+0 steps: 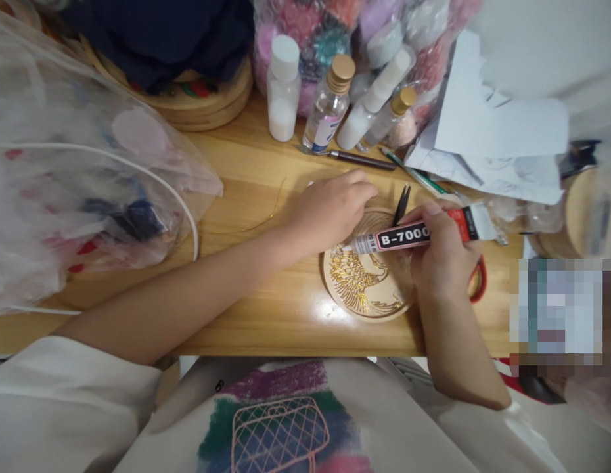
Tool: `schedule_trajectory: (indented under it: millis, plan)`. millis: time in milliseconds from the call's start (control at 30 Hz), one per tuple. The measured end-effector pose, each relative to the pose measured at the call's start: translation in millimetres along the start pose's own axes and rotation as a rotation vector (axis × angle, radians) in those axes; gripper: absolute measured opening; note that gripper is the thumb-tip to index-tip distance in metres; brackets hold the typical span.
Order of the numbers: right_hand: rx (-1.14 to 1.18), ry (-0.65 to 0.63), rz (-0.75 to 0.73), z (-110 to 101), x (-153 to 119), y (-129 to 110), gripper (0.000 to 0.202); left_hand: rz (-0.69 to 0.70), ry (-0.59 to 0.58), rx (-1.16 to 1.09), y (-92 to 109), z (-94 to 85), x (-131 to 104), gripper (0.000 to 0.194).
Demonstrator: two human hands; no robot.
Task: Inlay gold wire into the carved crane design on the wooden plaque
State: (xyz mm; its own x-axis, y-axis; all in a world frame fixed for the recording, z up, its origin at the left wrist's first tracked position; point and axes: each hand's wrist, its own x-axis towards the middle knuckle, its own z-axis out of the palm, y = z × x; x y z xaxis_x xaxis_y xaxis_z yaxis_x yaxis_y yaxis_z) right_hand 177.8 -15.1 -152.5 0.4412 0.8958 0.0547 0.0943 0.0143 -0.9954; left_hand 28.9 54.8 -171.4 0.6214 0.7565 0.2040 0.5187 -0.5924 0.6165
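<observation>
A round wooden plaque (357,289) with a carved bird design partly covered in gold thread lies on the table. My right hand (438,246) grips a B-7000 glue tube (404,236), held nearly level, its nozzle down at the upper left part of the design. Over the plaque's upper left rim lies my left hand (335,207), fingers curled and closed; the tips and anything in them are hidden. Dark scissor blades (402,203) stick out behind the tube, and a red scissor handle (477,279) shows right of my right hand.
Behind the plaque stand several small bottles, among them a clear one with a gold cap (330,108). A dark pen (363,160) lies before them. Loose gold thread (273,213) trails left. Plastic bags (113,184), wooden hoops (207,105) and papers (493,125) surround the work area.
</observation>
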Motion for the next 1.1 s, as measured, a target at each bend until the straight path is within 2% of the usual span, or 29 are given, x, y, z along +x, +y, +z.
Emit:
schedule_trajectory:
  millis: [300,667,1100]
  plan:
    - [-0.093,-0.067,-0.012,-3.1,-3.3,1.8,0.022,0.01,0.007,0.001,-0.3,0.4,-0.2,0.026]
    - [-0.1,-0.069,-0.016,-1.0,-1.9,3.2,0.028,-0.024,-0.043,-0.001,3.1,-3.3,1.6,0.028]
    - [-0.116,-0.07,-0.02,-0.9,-3.4,0.7,0.025,0.026,0.025,-0.017,-2.3,1.5,-0.7,0.028]
